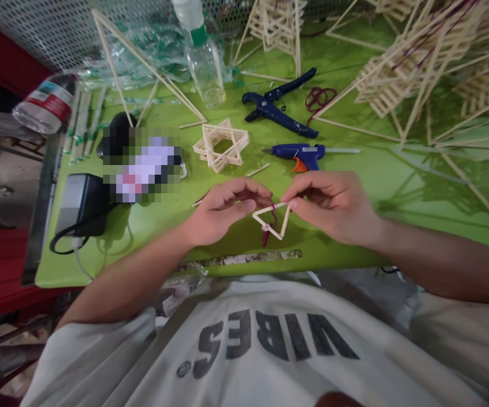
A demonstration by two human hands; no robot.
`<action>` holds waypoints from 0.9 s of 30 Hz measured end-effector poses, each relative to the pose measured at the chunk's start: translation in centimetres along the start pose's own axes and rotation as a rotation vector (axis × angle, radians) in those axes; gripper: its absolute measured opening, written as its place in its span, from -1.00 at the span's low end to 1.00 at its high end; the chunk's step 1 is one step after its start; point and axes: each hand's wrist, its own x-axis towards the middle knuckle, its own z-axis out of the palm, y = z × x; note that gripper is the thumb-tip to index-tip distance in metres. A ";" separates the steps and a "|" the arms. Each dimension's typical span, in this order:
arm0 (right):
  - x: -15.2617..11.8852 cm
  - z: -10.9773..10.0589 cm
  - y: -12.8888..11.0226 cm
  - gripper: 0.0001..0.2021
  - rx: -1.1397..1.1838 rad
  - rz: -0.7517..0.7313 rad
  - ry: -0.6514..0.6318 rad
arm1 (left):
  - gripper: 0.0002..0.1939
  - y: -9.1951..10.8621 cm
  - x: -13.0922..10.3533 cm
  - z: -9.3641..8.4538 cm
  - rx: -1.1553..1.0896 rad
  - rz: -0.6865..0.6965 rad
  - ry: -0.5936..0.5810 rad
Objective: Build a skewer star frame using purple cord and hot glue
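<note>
Between my hands is a small triangle of pale sticks [284, 221], with dark red string [265, 237] tied around its sides. My right hand [333, 206] pinches the triangle's upper right corner between thumb and fingertips. At its left side my left hand [227, 209] has thumb and fingers curled close to the string and the top stick; whether the fingertips grip the string is too small to tell. A star-shaped stack of sticks [221, 145] lies beyond my left hand. Just past my right hand rests a blue glue gun [299, 152] with an orange trigger.
On the green table [142, 254] are a dark blue cutter [278, 107], an upright plastic bottle [202, 62], a bottle on its side [49, 102], a black adapter [83, 203] and a blurred-out item. Large stick frames [397, 79] stand at the back right.
</note>
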 end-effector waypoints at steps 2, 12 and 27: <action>0.1 0.0 0.2 -0.93 0.073 0.069 0.037 | -0.71 -0.2 -0.1 0.1 -0.097 -0.010 0.008; 0.7 0.3 3.1 -0.99 0.424 0.224 -0.012 | -0.51 -0.3 0.5 0.9 -0.168 -0.111 -0.028; 1.3 -0.1 1.9 -0.93 0.529 0.304 0.007 | -0.80 -2.4 0.7 -0.3 0.001 -0.023 0.336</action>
